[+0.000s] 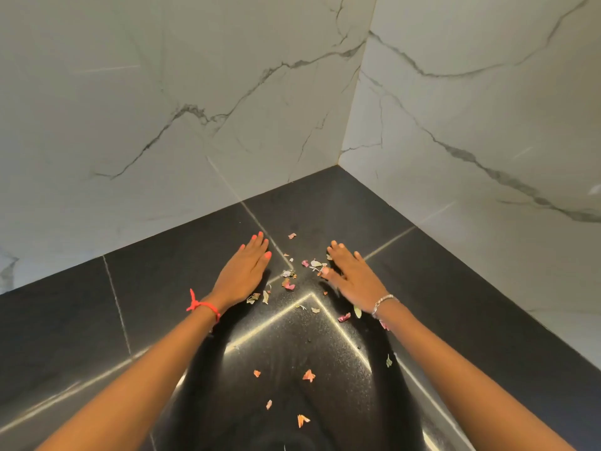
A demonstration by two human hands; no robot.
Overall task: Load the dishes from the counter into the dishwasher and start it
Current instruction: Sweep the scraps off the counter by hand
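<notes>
My left hand (245,271) lies flat on the black counter (81,307), fingers straight and pointing toward the corner. My right hand (351,276) rests on the counter a little to the right, fingers slightly spread and touching small scraps (313,264). Between the two hands lie several pink, orange and pale green scraps (287,283). More scraps (308,375) sit lower down in the black sink basin (292,353) below my hands. No dishes and no dishwasher are in view.
White marble walls (162,109) meet in a corner (338,164) behind the counter. The sink's rim (276,315) catches the light just under my wrists. A red string is tied on my left wrist and a silver bracelet is on my right.
</notes>
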